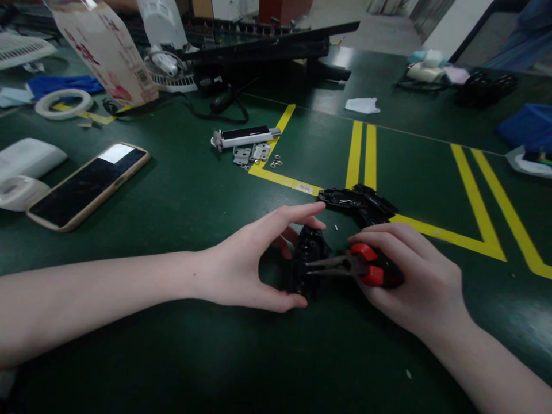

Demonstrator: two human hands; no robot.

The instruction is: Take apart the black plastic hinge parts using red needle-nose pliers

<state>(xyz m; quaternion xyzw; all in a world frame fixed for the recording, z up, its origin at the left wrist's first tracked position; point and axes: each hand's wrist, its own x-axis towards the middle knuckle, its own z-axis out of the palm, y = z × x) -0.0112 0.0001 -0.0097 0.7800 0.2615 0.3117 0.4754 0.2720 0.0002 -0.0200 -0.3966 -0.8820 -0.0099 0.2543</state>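
Note:
My left hand (263, 259) grips a black plastic part (311, 247) at its two ends, thumb at the near end and fingers at the far end. Wrapped round red-and-black needle-nose pliers (366, 265) is my right hand (414, 276). The tips of the pliers reach onto the middle of the black part; whether they pinch something there is too small to tell. Just beyond lie more black plastic parts (357, 201) with small metal pins on them. One tiny pin (336, 227) rests on the green table (241, 356) between my hands.
Left of my hands lie a phone (88, 187) and a roll of white tape (64, 104). Farther off are a white-and-black metal piece (245, 137), brackets (250, 153) and small rings (276, 161). Yellow tape lines (448, 236) mark the table. A printed bag (107, 52) stands back left.

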